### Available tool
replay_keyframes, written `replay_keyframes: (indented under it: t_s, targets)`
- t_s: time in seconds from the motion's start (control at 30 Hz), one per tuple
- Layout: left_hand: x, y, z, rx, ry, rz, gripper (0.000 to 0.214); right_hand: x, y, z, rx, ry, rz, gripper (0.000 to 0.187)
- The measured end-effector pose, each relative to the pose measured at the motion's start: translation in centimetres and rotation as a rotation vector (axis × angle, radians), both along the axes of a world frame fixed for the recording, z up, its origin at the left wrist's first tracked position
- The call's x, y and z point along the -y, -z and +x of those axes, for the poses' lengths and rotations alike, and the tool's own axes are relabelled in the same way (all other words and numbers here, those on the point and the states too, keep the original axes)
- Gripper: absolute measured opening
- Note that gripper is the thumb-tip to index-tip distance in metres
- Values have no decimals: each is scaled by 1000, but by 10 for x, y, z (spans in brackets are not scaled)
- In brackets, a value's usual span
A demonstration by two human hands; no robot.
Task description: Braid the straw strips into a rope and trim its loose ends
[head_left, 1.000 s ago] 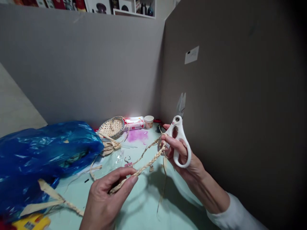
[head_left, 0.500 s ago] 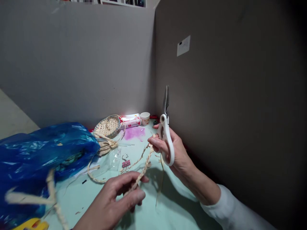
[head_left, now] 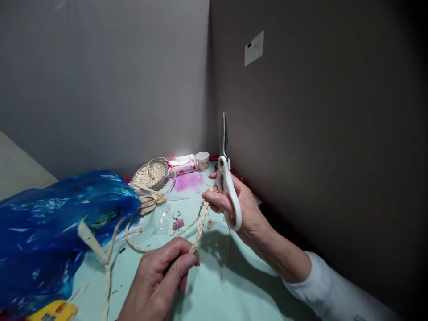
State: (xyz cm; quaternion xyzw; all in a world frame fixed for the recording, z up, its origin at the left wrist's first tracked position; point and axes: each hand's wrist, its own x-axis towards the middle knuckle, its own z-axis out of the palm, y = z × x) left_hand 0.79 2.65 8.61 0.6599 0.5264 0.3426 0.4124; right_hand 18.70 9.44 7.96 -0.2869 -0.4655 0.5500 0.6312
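Note:
My left hand is closed, thumb and forefinger pinching a pale braided straw cord. The cord slants up from it to my right hand, whose thumb and fingertips grip its upper part. Across that same hand rest white-handled scissors, blades together and pointing up. A loose braid end with two spread strands stands up left of my left hand; whether it belongs to the held cord is hidden. A thin strand hangs below my right hand.
A blue plastic bag covers the left side, with a yellow tool in front. Behind lie a woven basket, coiled braid, a red-white packet, a paper cup and a pink binder clip. Grey partitions stand close behind and right.
My left hand has closed more tightly on the cord. The loose braid end at left has swung right and upright. The scissors sit slightly further left, and the view has tilted down a little.

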Motion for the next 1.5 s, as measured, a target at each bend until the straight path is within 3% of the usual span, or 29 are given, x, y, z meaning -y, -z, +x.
replay_keyframes:
  t_s: [0.13,0.37,0.53,0.83,1.07,1.27,1.37,1.5]
  targets:
    - [-4,8,4,101,35,-127,33,-2,2,-1,-10,-45,-9,39]
    - [-8,9,11,511,15,-320,40,6,7,-13,-19,-119,-10,39]
    - [-7,3,10,519,-116,-239,23,9,6,-15,-39,-174,-20,38]
    - [-8,2,10,532,-193,-189,22,-1,13,-10,44,-186,-12,36]
    - [-6,3,7,469,-154,-189,23,0,14,-8,23,-182,-23,37]
    - [-5,-1,10,488,-100,-290,25,-3,16,-7,-7,-164,-30,39]
    - [-6,-1,9,492,-188,-254,24,-5,17,-5,91,-137,-11,35]
    - [-10,0,2,559,-307,-134,25,-6,14,2,388,-4,64,32]
